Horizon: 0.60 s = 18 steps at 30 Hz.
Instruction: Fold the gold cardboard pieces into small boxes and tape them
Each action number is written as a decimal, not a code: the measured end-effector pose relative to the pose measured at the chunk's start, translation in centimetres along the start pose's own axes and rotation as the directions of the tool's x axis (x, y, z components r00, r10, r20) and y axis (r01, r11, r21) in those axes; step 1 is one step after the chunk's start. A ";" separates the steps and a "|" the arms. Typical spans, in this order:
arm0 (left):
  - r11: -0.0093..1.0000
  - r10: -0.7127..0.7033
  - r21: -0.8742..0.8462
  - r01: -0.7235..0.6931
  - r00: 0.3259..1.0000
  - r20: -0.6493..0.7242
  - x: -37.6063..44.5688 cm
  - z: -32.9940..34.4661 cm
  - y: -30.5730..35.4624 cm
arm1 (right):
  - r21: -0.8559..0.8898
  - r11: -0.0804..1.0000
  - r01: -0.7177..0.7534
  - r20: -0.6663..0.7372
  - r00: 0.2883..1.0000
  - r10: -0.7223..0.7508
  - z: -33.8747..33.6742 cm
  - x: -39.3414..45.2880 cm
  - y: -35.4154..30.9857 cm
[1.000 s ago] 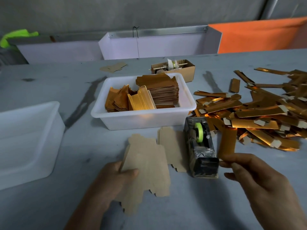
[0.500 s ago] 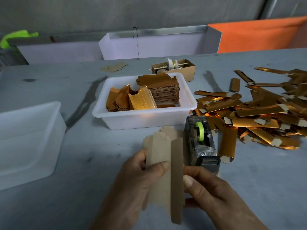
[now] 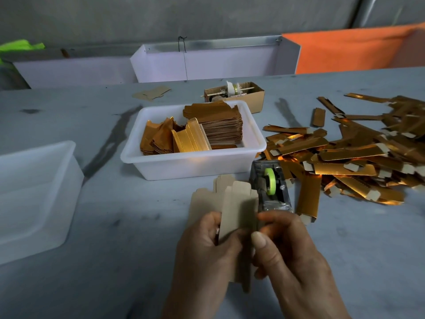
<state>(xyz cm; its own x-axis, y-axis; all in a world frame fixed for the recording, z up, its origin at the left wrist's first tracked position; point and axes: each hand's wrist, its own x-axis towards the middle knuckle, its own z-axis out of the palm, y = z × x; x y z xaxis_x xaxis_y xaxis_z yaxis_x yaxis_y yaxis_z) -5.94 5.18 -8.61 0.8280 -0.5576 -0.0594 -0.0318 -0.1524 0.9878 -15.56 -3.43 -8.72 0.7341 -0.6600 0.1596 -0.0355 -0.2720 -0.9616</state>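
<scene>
Looking down, I see a gray bench. A big gold pile lies on its right side. A white tub in the middle holds more gold card. A tape holder stands just in front of it. My left hand and right hand both pinch one brown card, each grip curled round it, just above the bench.

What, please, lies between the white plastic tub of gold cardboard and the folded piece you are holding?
In the head view, only bare grey table separates the white plastic tub from the brown folded cardboard piece; the black tape dispenser stands just to the right.
</scene>
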 end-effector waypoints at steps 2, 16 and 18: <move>0.999 -0.033 -0.037 0.032 0.999 -0.011 0.1 0.1 0.0 | -0.032 0.996 0.084 -0.013 0.996 -0.085 0.1 -0.2 0.4; 0.992 -0.046 -0.110 0.059 0.992 0.122 -0.6 -0.4 -0.3 | -0.377 0.922 0.089 0.014 0.996 -0.090 -0.5 0.7 1.3; 0.996 -0.038 -0.073 0.050 0.987 0.156 -0.5 -0.2 -0.1 | -0.074 0.981 -0.182 -0.021 0.983 0.181 -0.7 1.1 1.2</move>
<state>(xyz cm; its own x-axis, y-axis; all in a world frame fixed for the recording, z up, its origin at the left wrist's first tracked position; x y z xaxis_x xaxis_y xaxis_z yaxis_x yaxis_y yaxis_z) -6.28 5.66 -8.66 0.7309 -0.6721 -0.1188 0.0509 -0.1198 0.9915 -15.29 -4.96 -9.51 0.7014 -0.7127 -0.0124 -0.2184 -0.1983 -0.9555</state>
